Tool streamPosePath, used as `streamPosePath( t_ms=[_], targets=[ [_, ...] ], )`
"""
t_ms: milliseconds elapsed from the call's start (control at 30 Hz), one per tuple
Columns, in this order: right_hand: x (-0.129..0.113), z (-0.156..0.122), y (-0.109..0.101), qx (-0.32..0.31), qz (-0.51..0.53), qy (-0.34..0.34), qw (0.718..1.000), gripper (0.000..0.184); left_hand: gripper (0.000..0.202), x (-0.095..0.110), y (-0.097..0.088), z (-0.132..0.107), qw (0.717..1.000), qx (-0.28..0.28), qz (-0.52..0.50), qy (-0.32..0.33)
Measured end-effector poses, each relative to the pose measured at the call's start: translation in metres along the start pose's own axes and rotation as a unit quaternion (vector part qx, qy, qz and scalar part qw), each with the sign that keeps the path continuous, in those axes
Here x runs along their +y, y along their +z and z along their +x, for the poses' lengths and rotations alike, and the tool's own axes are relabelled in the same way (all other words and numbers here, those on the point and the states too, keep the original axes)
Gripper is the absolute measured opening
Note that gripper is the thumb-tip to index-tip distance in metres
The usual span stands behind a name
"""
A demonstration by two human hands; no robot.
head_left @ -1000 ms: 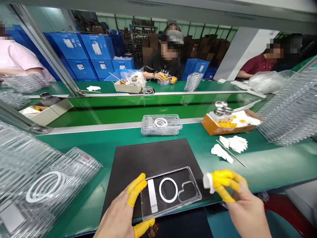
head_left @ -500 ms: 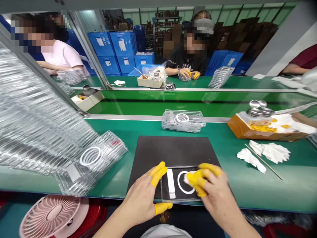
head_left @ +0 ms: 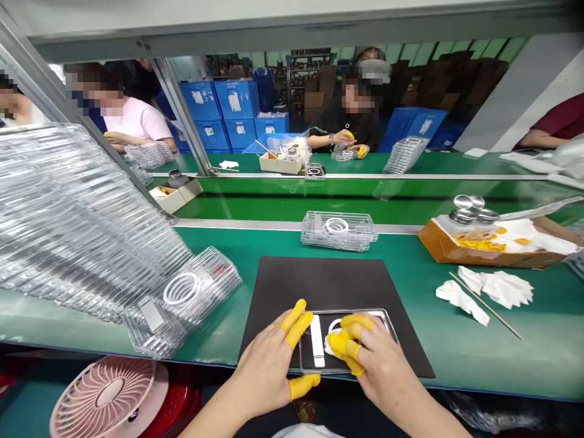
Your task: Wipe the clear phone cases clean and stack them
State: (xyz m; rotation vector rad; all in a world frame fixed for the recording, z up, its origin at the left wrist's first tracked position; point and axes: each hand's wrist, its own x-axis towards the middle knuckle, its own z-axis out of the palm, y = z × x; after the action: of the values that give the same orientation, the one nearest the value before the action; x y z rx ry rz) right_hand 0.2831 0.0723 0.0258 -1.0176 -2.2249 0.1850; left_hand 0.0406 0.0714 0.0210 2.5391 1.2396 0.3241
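Observation:
A clear phone case (head_left: 387, 322) with a white ring and a white strip lies on a black mat (head_left: 319, 280) at the bench's front edge. Yellow finger cots cover several fingertips of both hands. My left hand (head_left: 269, 359) grips the case's left end, fingers on top and thumb at the near edge. Pinched in my right hand (head_left: 365, 347) is a crumpled white wipe (head_left: 329, 348), pressed on the case at the ring. Part of the ring is hidden under those fingers.
Many clear cases (head_left: 82, 225) are stacked at left, with more (head_left: 182, 304) in front. A small case pile (head_left: 337, 231) sits behind the mat. At right are an orange box (head_left: 483, 249), wipes (head_left: 497, 286) and a thin stick (head_left: 486, 305). Co-workers sit across the bench.
My right hand has slid left over the case with the wipe, uncovering its right end. My left hand keeps its hold. The whole view has shifted a little.

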Motion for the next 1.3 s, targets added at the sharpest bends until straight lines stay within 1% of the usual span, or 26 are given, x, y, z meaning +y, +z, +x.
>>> streamPosePath(
  t_ms=[33, 100, 133, 167, 200, 267, 300, 333, 367, 400, 467, 567, 600, 733, 800, 867, 967, 1033, 1067, 1100, 1133, 1167, 1200, 1233, 1267, 1300],
  targets=[
    [-0.001, 0.000, -0.002, -0.020, 0.027, 0.023, 0.999, 0.027, 0.084, 0.000, 0.000, -0.001, 1.000, 0.003, 0.004, 0.007],
    [0.007, -0.005, -0.012, -0.050, 0.113, 0.101, 0.987, 0.019, 0.084, -0.001, -0.003, 0.000, 0.999, 0.006, 0.012, 0.029],
    [0.015, -0.009, -0.019, -0.038, 0.175, 0.151, 0.972, 0.013, 0.085, -0.002, -0.007, 0.002, 0.999, 0.006, 0.016, 0.043],
    [0.025, -0.013, -0.025, 0.002, 0.249, 0.207, 0.946, 0.008, 0.088, -0.002, -0.011, 0.005, 0.998, 0.004, 0.020, 0.058],
    [0.036, -0.018, -0.030, 0.069, 0.332, 0.267, 0.902, 0.010, 0.089, -0.003, -0.017, 0.009, 0.997, 0.003, 0.020, 0.070],
    [0.055, -0.024, -0.035, 0.222, 0.467, 0.363, 0.775, 0.025, 0.076, -0.006, -0.028, 0.021, 0.998, 0.014, 0.017, 0.055],
    [0.063, -0.025, -0.035, 0.274, 0.508, 0.390, 0.718, 0.030, 0.064, -0.008, -0.032, 0.028, 0.999, 0.030, 0.016, 0.031],
    [0.069, -0.026, -0.033, 0.304, 0.532, 0.404, 0.679, 0.033, 0.055, -0.011, -0.036, 0.035, 0.999, 0.049, 0.016, 0.002],
    [0.074, -0.026, -0.031, 0.319, 0.542, 0.410, 0.661, 0.035, 0.052, -0.014, -0.037, 0.042, 0.997, 0.071, 0.017, -0.026],
    [0.077, -0.025, -0.028, 0.325, 0.543, 0.409, 0.657, 0.035, 0.051, -0.017, -0.037, 0.049, 0.994, 0.094, 0.021, -0.045],
    [0.080, -0.025, -0.023, 0.329, 0.541, 0.405, 0.659, 0.035, 0.051, -0.024, -0.032, 0.062, 0.991, 0.117, 0.017, -0.058],
    [0.082, -0.025, -0.019, 0.330, 0.540, 0.399, 0.663, 0.033, 0.082, -0.033, -0.020, 0.074, 0.993, 0.095, -0.023, -0.060],
    [0.082, -0.025, -0.019, 0.328, 0.539, 0.397, 0.666, 0.033, 0.088, -0.036, -0.017, 0.077, 0.994, 0.083, -0.037, -0.061],
    [0.081, -0.024, -0.020, 0.318, 0.533, 0.389, 0.681, 0.033, 0.086, -0.035, -0.017, 0.078, 0.993, 0.082, -0.058, -0.067],
    [0.082, -0.023, -0.020, 0.312, 0.528, 0.390, 0.687, 0.033, 0.090, -0.026, -0.018, 0.068, 0.990, 0.093, -0.067, -0.076],
    [0.083, -0.022, -0.021, 0.307, 0.516, 0.394, 0.696, 0.033, 0.099, -0.013, -0.015, 0.049, 0.987, 0.121, -0.083, -0.064],
    [0.083, -0.023, -0.019, 0.307, 0.487, 0.405, 0.711, 0.037, 0.108, 0.008, 0.001, 0.015, 0.979, 0.169, -0.114, -0.024],
    [0.076, -0.028, -0.016, 0.317, 0.457, 0.416, 0.719, 0.038, 0.113, 0.017, 0.013, -0.004, 0.976, 0.175, -0.123, -0.027],
    [0.069, -0.030, -0.013, 0.311, 0.423, 0.419, 0.741, 0.036, 0.115, 0.020, 0.018, -0.011, 0.976, 0.174, -0.123, -0.037],
    [0.061, -0.032, -0.010, 0.291, 0.371, 0.407, 0.782, 0.033, 0.118, 0.021, 0.022, -0.015, 0.977, 0.171, -0.122, -0.044],
    [0.051, -0.034, -0.007, 0.257, 0.305, 0.372, 0.838, 0.029, 0.119, 0.021, 0.026, -0.018, 0.977, 0.169, -0.119, -0.047],
    [0.040, -0.034, -0.003, 0.215, 0.225, 0.317, 0.896, 0.023, 0.119, 0.020, 0.028, -0.019, 0.978, 0.167, -0.114, -0.047],
    [0.029, -0.033, 0.001, 0.177, 0.138, 0.247, 0.943, 0.018, 0.119, 0.020, 0.029, -0.018, 0.979, 0.166, -0.108, -0.045],
    [0.018, -0.030, 0.005, 0.149, 0.056, 0.178, 0.971, 0.015, 0.117, 0.019, 0.030, -0.017, 0.980, 0.165, -0.100, -0.043],
    [0.009, -0.025, 0.009, 0.138, -0.006, 0.124, 0.983, 0.015, 0.116, 0.018, 0.030, -0.016, 0.981, 0.164, -0.092, -0.042],
    [0.000, -0.019, 0.014, 0.137, -0.053, 0.092, 0.985, 0.016, 0.113, 0.017, 0.030, -0.015, 0.982, 0.164, -0.085, -0.040]
  ],
)
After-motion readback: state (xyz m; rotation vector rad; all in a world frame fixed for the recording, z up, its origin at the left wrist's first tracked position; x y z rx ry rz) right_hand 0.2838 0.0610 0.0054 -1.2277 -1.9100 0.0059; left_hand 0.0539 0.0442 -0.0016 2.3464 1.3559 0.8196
